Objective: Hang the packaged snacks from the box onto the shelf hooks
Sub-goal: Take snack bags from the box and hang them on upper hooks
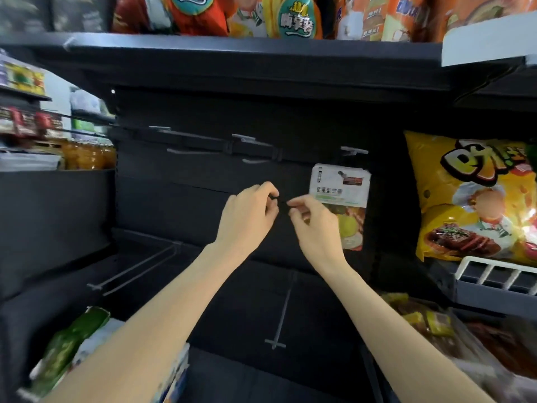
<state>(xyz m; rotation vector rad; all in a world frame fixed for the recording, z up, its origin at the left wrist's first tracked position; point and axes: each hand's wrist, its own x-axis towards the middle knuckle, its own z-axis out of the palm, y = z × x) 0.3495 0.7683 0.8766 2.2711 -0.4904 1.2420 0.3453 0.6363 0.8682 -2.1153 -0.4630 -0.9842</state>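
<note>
Both my hands are raised before the dark back panel of the shelf. My left hand (250, 212) and my right hand (312, 221) pinch with fingertips at a small dark thing between them, too small to identify. A white and green snack packet (341, 196) hangs from a hook just right of my right hand. Empty grey hooks (247, 139) stick out of the rail above my hands, and longer hooks (280, 315) reach forward lower down. Green and white snack packets (69, 344) lie at the lower left, partly hidden by my left forearm.
A large yellow chip bag (470, 199) stands at the right behind a white wire rail (494, 271). Orange snack bags (261, 16) fill the shelf above. Orange drink bottles (87, 154) stand at the left. Wrapped snacks (436, 324) lie at the lower right.
</note>
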